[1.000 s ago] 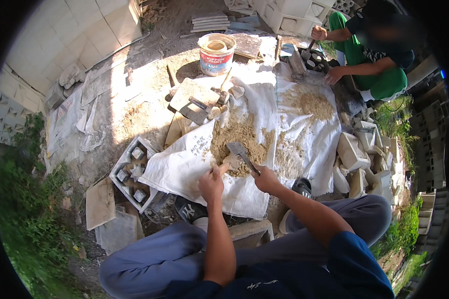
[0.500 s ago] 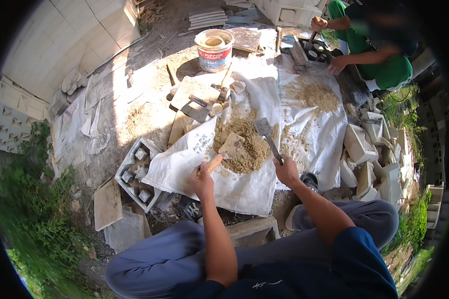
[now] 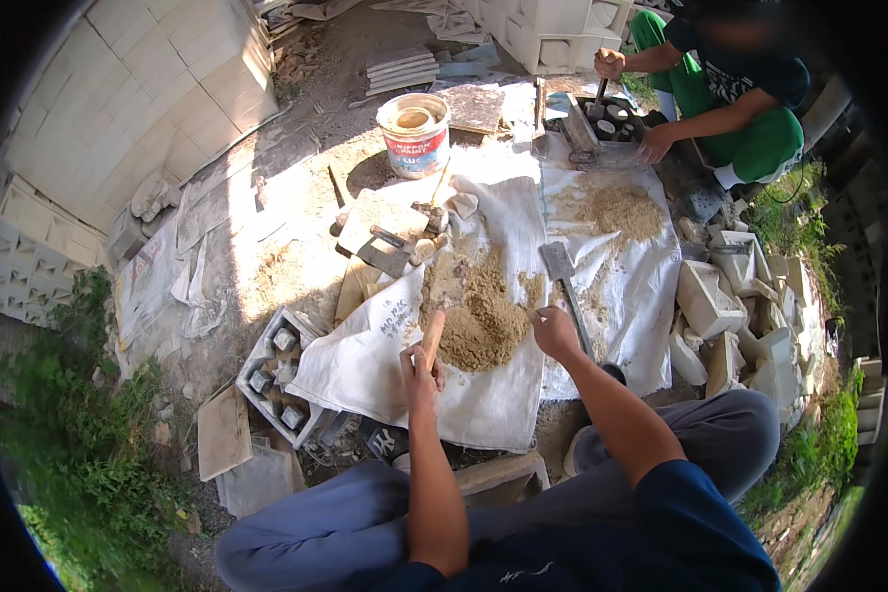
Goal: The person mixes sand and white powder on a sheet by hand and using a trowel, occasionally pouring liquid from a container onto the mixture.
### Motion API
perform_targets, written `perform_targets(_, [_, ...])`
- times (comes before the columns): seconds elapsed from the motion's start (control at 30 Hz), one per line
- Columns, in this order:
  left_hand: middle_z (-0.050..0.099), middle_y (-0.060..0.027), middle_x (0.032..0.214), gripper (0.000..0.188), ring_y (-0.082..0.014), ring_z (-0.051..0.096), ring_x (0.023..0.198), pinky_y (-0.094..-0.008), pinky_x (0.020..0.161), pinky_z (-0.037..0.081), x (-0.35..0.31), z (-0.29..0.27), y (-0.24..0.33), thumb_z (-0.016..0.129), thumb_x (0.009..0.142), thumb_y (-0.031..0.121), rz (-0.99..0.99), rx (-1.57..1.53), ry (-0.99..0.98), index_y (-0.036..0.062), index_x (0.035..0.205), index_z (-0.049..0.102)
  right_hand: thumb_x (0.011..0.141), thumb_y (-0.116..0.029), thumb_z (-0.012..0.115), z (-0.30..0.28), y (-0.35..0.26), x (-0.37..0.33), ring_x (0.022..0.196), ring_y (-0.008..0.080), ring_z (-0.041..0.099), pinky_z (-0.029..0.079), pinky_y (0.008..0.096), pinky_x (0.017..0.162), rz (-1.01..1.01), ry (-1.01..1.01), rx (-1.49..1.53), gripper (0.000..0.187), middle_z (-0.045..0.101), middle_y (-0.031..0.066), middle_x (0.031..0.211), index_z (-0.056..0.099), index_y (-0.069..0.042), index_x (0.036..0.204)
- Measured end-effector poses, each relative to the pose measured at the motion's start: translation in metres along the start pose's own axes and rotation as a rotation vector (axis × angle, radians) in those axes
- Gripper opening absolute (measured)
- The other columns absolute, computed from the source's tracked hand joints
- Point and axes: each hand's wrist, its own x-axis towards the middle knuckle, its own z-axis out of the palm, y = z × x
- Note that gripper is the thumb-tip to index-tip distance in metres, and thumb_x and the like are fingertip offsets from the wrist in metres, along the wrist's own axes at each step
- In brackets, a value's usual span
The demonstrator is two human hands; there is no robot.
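Observation:
My left hand is closed round the wooden handle of a trowel. Its sand-coated blade points away from me, over the left side of a pile of damp sand. The pile lies on a white woven sack. At the pile's right edge is my right hand, fingers curled in, with no tool seen in it. A flat steel tool with a long narrow shank lies on the sack just beyond that hand, apart from the fingers.
A paint bucket stands at the back. Left of the sack sits a concrete mould; boards and a hand tool lie behind it. Pale blocks crowd the right. A co-worker crouches at the back right, holding a tool over a mould.
My right hand has let go of the flat steel tool, which now lies on the sack to its right. The left hand's trowel has turned to point more straight away from me.

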Motion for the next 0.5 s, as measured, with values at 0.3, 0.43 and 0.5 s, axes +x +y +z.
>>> perform_targets(0.3, [0.056,-0.0039,0.08,0.044,-0.0095,0.051,0.062,-0.0238,0.051,0.041,-0.01,0.032,0.008,0.043,0.106,0.045,0.073,0.151,-0.183,0.0081,0.129,0.047,0.105,-0.038,0.051,0.051,-0.083,0.036,0.083,0.0232,0.068,0.057,0.0386,0.074,0.304,-0.661,1.205,0.041,0.068,0.0091,0.099,0.062,-0.001,0.118])
perform_targets(0.43, [0.064,-0.0069,0.095,0.041,-0.0103,0.056,0.073,-0.0259,0.058,0.049,-0.004,0.018,0.006,0.044,0.107,0.041,0.223,0.37,-0.199,0.0063,0.126,0.055,0.103,-0.027,0.055,0.05,-0.082,0.043,0.08,0.0253,0.069,0.058,0.0459,0.069,0.442,-0.411,1.135,0.032,0.068,0.0118,0.089,0.062,0.004,0.11])
perform_targets(0.5, [0.066,-0.0082,0.101,0.037,-0.0133,0.059,0.08,-0.0286,0.065,0.052,-0.018,0.007,0.017,0.047,0.106,0.036,0.189,0.386,-0.094,0.0049,0.123,0.059,0.099,-0.028,0.056,0.041,-0.068,0.046,0.079,0.0272,0.07,0.057,0.0448,0.065,0.309,-0.262,0.762,0.035,0.068,0.0164,0.084,0.06,0.007,0.106])
